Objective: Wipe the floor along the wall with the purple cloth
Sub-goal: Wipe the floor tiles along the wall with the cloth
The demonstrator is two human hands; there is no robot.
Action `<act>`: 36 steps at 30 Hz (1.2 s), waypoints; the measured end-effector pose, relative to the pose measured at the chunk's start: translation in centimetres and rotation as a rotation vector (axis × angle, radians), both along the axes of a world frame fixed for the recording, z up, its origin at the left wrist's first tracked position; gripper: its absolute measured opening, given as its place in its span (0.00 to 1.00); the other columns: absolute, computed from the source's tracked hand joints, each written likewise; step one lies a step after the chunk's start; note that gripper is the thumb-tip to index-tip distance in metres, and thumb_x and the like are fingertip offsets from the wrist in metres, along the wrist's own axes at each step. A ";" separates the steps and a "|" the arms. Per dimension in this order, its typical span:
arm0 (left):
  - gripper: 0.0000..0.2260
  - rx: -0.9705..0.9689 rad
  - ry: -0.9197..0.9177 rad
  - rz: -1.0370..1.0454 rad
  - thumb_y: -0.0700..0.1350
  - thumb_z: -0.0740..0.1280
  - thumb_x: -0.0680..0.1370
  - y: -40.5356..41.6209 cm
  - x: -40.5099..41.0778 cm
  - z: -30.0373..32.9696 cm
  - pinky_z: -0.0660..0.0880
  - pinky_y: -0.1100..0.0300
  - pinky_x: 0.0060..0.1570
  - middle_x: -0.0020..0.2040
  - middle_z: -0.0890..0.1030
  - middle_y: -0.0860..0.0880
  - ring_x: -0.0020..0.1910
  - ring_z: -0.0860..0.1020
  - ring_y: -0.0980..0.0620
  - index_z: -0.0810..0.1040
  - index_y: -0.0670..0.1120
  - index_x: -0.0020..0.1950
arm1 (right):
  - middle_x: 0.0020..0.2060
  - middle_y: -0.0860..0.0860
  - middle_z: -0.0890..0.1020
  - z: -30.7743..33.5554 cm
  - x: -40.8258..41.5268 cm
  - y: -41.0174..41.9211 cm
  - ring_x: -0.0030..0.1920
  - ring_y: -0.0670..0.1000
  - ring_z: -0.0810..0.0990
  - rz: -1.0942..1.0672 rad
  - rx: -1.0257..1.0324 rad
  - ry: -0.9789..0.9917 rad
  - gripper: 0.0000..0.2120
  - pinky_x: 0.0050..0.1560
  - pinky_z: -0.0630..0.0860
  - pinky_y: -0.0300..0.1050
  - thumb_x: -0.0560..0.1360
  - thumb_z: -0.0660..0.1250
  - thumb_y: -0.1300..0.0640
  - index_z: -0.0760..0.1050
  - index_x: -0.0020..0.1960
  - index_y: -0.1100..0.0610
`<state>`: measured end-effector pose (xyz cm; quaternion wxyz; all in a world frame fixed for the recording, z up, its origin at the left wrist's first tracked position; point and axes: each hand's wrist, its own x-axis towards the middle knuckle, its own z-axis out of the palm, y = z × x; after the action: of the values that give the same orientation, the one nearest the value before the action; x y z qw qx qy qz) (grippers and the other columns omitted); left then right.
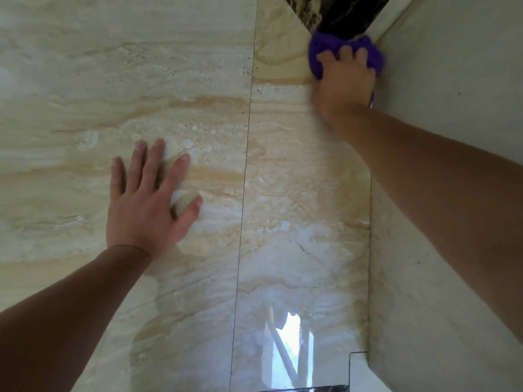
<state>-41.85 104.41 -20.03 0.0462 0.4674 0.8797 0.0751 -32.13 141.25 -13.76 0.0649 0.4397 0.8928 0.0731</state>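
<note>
The right hand (343,80) presses its grip closed on the purple cloth (318,49), bunched against the wall (452,66); the left hand (147,205) rests flat, fingers apart, well away from the wall.

Dark marble strip (336,12) at top; window reflection (288,346), perhaps, near bottom.

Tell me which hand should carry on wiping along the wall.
Right. The right hand already grips the purple cloth beside the wall, at the dark tile. The left hand lies flat on the floor, away from the wall, apparently bracing.
</note>
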 end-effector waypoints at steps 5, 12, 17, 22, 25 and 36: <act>0.34 -0.003 -0.018 0.016 0.67 0.53 0.79 -0.1 -0.1 -0.1 0.45 0.37 0.81 0.86 0.51 0.46 0.85 0.47 0.42 0.56 0.58 0.84 | 0.67 0.60 0.73 0.9 3.1 1.3 0.69 0.65 0.67 -0.136 -0.114 0.091 0.22 0.63 0.72 0.56 0.77 0.65 0.57 0.72 0.71 0.49; 0.34 -0.036 -0.040 0.014 0.68 0.51 0.80 0.1 -0.1 0.4 0.44 0.36 0.81 0.86 0.50 0.45 0.85 0.46 0.41 0.55 0.56 0.84 | 0.63 0.58 0.74 0.6 9.7 -7.8 0.63 0.63 0.71 -0.174 -0.148 0.193 0.20 0.50 0.77 0.54 0.74 0.66 0.52 0.74 0.66 0.49; 0.35 -0.109 -0.041 0.012 0.68 0.50 0.80 0.2 0.0 0.7 0.40 0.36 0.81 0.86 0.46 0.45 0.85 0.44 0.39 0.52 0.56 0.85 | 0.65 0.55 0.76 -0.7 14.6 -16.6 0.61 0.61 0.74 -0.359 -0.209 0.291 0.21 0.57 0.71 0.54 0.71 0.66 0.51 0.77 0.64 0.46; 0.36 -0.198 -0.037 -0.002 0.68 0.48 0.80 0.5 -0.2 0.8 0.24 0.47 0.75 0.86 0.47 0.40 0.84 0.47 0.34 0.45 0.56 0.85 | 0.66 0.57 0.77 -1.5 14.0 -16.2 0.61 0.63 0.76 -0.380 -0.203 0.275 0.22 0.57 0.69 0.55 0.69 0.64 0.52 0.79 0.63 0.48; 0.35 -0.173 -0.018 -0.014 0.67 0.48 0.80 0.9 -0.5 0.9 0.26 0.46 0.76 0.85 0.49 0.39 0.83 0.49 0.33 0.45 0.57 0.85 | 0.65 0.58 0.78 -2.1 14.4 -16.3 0.61 0.63 0.77 -0.320 -0.145 0.274 0.22 0.56 0.70 0.54 0.69 0.67 0.53 0.79 0.63 0.51; 0.34 -0.182 -0.046 -0.020 0.67 0.48 0.81 0.1 0.4 2.1 0.43 0.33 0.79 0.86 0.48 0.41 0.85 0.47 0.37 0.50 0.55 0.84 | 0.65 0.57 0.74 -0.3 14.1 -13.3 0.62 0.61 0.73 -0.220 -0.147 0.160 0.23 0.54 0.74 0.51 0.71 0.60 0.47 0.72 0.66 0.45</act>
<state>-41.43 104.53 -17.89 0.1094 0.4684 0.8767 0.0052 -18.02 127.99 -14.02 0.0332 0.5334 0.8445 -0.0350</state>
